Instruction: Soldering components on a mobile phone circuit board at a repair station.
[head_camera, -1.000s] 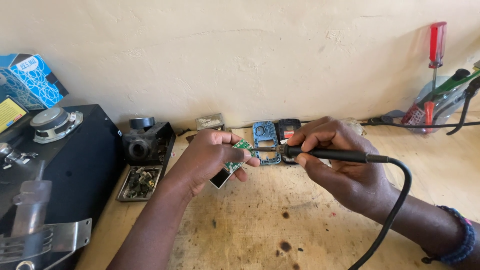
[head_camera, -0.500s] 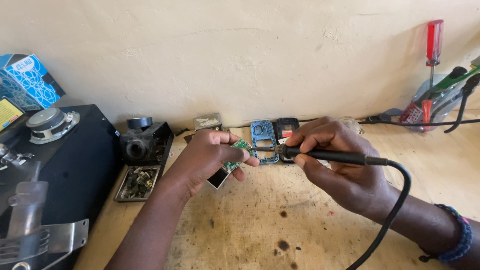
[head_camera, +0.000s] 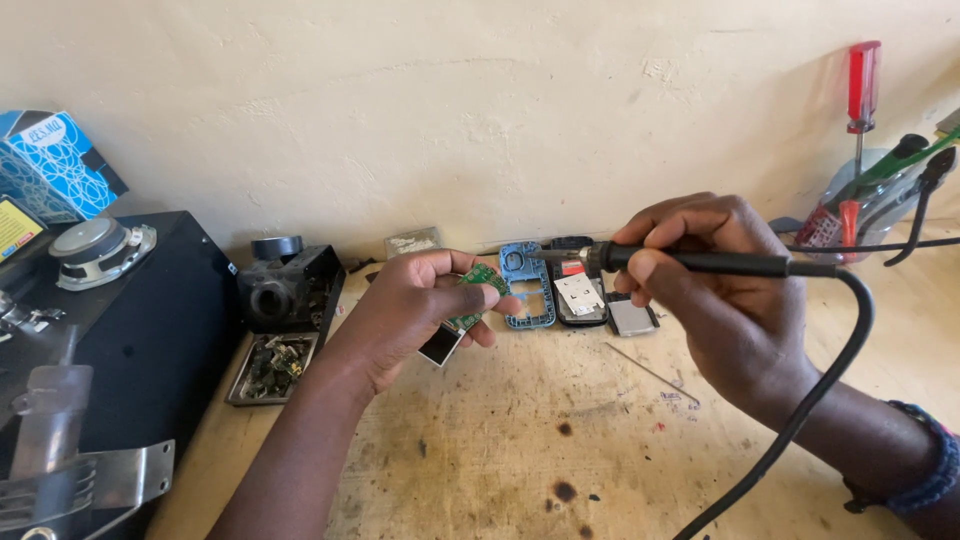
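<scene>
Fingers of the left hand (head_camera: 415, 305) pinch a small green circuit board (head_camera: 472, 290) above the wooden bench (head_camera: 520, 440), with a dark screen (head_camera: 440, 345) hanging below it. Right hand (head_camera: 715, 290) grips a black soldering iron (head_camera: 690, 262) pen-style, tip just beside the board; behind lie a blue phone frame (head_camera: 527, 290) and a dark phone body (head_camera: 580, 295), with a metal parts tray (head_camera: 268, 365) to the left

Bench (head_camera: 520, 450) front open — phone parts (head_camera: 560, 290) behind.
</scene>
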